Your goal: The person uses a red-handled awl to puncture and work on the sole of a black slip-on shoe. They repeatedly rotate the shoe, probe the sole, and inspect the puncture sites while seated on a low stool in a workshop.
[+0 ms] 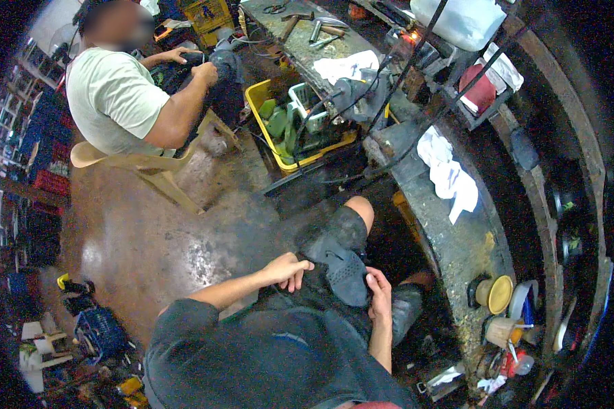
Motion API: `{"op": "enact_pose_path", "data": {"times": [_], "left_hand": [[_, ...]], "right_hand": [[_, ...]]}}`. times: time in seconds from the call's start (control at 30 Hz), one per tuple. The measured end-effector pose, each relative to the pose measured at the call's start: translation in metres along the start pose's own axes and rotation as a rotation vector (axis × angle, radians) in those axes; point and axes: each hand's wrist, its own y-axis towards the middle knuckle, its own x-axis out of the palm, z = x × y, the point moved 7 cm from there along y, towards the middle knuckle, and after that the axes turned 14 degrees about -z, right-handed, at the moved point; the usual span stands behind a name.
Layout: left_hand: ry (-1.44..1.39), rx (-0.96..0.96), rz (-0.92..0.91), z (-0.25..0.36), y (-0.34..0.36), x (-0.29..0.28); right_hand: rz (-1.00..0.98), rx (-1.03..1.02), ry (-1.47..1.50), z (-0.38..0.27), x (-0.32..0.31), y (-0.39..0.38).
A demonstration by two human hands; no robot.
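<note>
On my lap lies a dark grey, shoe-shaped piece (348,278) with rows of small holes and a short slit near its far end; I cannot tell if it is a sole or an upper. My right hand (380,290) grips its right edge, with the fingertips at the rim. Just left of the piece is my left hand (290,271), its fingers curled and the thumb and forefinger close together toward the piece. Whatever this hand pinches, if anything, is too small to tell.
To my right runs a worn workbench (450,238) with a white cloth (447,174), a yellow-lidded tub (494,294) and cups. Ahead stands a yellow crate (269,140) of green pieces. A seated person (119,102) works at far left. Hammers (290,27) lie on the far bench.
</note>
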Motion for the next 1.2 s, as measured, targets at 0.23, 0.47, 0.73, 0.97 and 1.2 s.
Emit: {"op": "enact_pose_path", "data": {"times": [0.23, 0.47, 0.73, 0.97, 1.2], "left_hand": [[0.022, -0.034, 0.039, -0.0005, -0.0030, -0.0006], [-0.014, 0.011, 0.013, 0.0010, -0.0015, -0.0002], [-0.021, -0.035, -0.033, -0.0005, 0.0010, -0.0051], [-0.026, -0.030, -0.061, 0.0002, 0.0035, -0.0050], [-0.040, -0.017, -0.049, -0.0008, 0.0048, -0.0030]], "right_hand": [[0.037, 0.024, -0.080, 0.0029, 0.0003, 0.0000], [0.006, 0.019, -0.015, 0.0027, 0.0007, 0.0000], [0.018, 0.052, -0.042, -0.0008, 0.0037, 0.0017], [-0.017, 0.049, -0.018, -0.0028, 0.0053, 0.0013], [-0.010, 0.027, -0.012, 0.0035, -0.0001, 0.0039]]}}
